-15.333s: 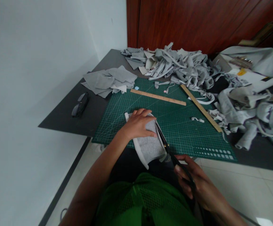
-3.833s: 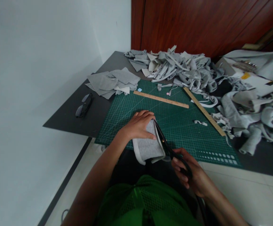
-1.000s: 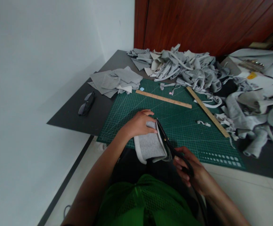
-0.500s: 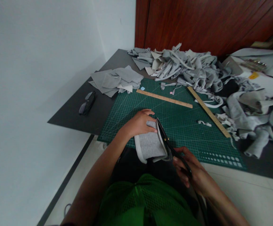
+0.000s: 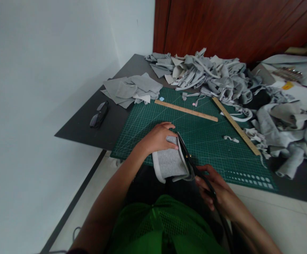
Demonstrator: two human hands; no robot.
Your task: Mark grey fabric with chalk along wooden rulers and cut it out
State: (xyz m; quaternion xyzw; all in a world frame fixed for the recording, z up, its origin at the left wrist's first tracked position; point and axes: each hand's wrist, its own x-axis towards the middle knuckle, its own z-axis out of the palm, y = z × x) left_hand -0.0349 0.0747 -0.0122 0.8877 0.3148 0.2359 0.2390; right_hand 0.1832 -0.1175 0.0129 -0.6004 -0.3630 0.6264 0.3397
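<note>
Scissors [image 5: 189,160] edged slightly further along cloth [image 5: 170,162] at mat's [image 5: 208,148] near edge. Left hand [image 5: 158,138] flat, pressing cloth down. Right hand [image 5: 214,192] closed round scissor handles, blades at cloth's right edge.

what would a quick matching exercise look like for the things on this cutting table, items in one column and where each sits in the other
Things:
1. scissors
2. eyeglasses
3. grey fabric piece
4. two wooden rulers

Places:
A. bare dark tabletop, left of the green mat
B. held in the right hand
C. lying on the mat, far side
D. pinned under the left hand at the mat's near edge

Pairs: 1-B, 2-A, 3-D, 4-C
</note>
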